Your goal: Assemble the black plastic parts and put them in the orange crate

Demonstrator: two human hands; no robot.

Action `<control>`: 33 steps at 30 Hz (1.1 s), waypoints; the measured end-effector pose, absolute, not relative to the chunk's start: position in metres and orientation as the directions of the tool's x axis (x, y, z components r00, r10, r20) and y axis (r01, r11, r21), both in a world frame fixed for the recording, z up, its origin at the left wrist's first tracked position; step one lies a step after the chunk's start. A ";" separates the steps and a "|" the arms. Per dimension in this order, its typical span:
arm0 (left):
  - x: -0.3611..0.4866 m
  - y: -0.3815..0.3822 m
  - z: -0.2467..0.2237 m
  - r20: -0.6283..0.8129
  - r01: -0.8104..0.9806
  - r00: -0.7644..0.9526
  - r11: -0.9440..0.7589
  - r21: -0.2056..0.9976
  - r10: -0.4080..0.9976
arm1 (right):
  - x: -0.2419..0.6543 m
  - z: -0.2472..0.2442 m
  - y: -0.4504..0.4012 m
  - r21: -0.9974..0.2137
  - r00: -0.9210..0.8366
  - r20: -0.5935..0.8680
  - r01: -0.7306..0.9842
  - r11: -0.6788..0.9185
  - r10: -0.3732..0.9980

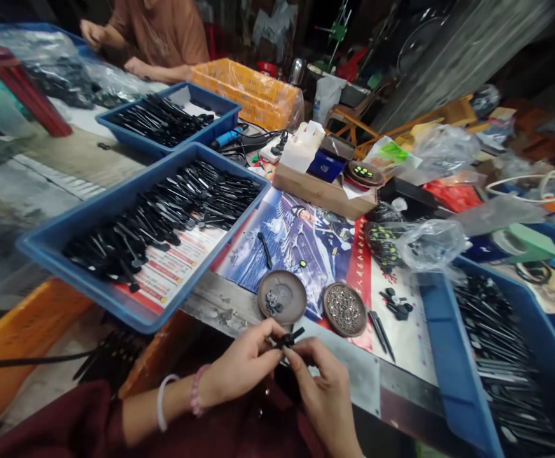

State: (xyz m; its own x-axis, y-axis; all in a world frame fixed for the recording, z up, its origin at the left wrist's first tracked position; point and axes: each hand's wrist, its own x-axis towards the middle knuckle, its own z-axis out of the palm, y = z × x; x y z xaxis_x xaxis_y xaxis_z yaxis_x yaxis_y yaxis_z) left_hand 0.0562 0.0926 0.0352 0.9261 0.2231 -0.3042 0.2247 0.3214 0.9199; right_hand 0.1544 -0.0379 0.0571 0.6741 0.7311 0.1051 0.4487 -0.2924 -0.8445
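Observation:
Both of my hands meet near the table's front edge, with a small black plastic part (pixel 290 337) between their fingertips. My left hand (pixel 246 362) pinches it from the left, and my right hand (pixel 325 385) grips it from the right with thumb and fingers. Its exact kind is partly hidden by the fingers. Just beyond them sits a brown bowl (pixel 292 292) with a few small dark pieces. Right of that, another bowl (pixel 327 318) is full of tiny metal pieces. A slim black part (pixel 264 250) and a small yellow-green piece (pixel 302 263) lie on the poster (pixel 281 216).
Blue trays (pixel 74 280) (pixel 453 356) of slender black parts flank me left and right. Dark pen-like tools (pixel 382 336) and loose black pieces (pixel 395 304) lie right of the bowls. Behind are a cardboard box (pixel 320 187), a yellow crate (pixel 243 89) and another person (pixel 157 38).

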 end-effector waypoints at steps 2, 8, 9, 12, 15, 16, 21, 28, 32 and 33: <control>0.055 0.094 0.037 -0.235 0.186 0.936 0.198 0.962 0.261 | 0.153 0.056 -0.038 -0.854 0.683 0.089 0.427 -0.298 0.725; 0.052 0.097 0.043 -0.142 0.139 0.958 0.029 0.990 0.250 | 0.156 0.046 -0.037 -0.950 0.704 -0.167 0.074 -0.305 0.691; 0.052 0.097 0.042 -0.155 0.148 0.959 0.049 0.988 0.236 | 0.157 0.044 -0.037 -0.958 0.695 -0.231 -0.040 -0.284 0.681; 0.052 0.095 0.039 -0.184 0.165 0.962 0.105 0.981 0.201 | 0.163 0.038 -0.037 -0.935 0.626 -0.346 -0.293 -0.201 0.699; 0.052 0.093 0.038 -0.202 0.182 0.966 0.130 0.975 0.161 | 0.165 0.038 -0.040 -0.934 0.582 -0.334 -0.308 -0.179 0.742; 0.052 0.093 0.039 -0.197 0.180 0.967 0.116 0.977 0.160 | 0.165 0.039 -0.042 -0.944 0.588 -0.321 -0.266 -0.197 0.743; 0.054 0.092 0.047 -0.149 0.146 0.973 0.030 0.989 0.178 | 0.168 0.040 -0.050 -0.947 0.616 -0.313 -0.148 -0.284 0.723; 0.053 0.086 0.047 -0.201 0.181 0.972 0.159 0.970 0.123 | 0.173 0.030 -0.055 -0.922 0.549 -0.375 -0.302 -0.241 0.747; 0.056 0.080 0.041 -0.245 0.204 0.966 0.342 0.917 0.081 | 0.171 0.032 -0.055 -0.886 0.564 -0.428 -0.418 -0.202 0.706; 0.057 0.079 0.040 -0.260 0.213 0.963 0.395 0.894 0.070 | 0.171 0.032 -0.055 -0.883 0.587 -0.432 -0.429 -0.189 0.685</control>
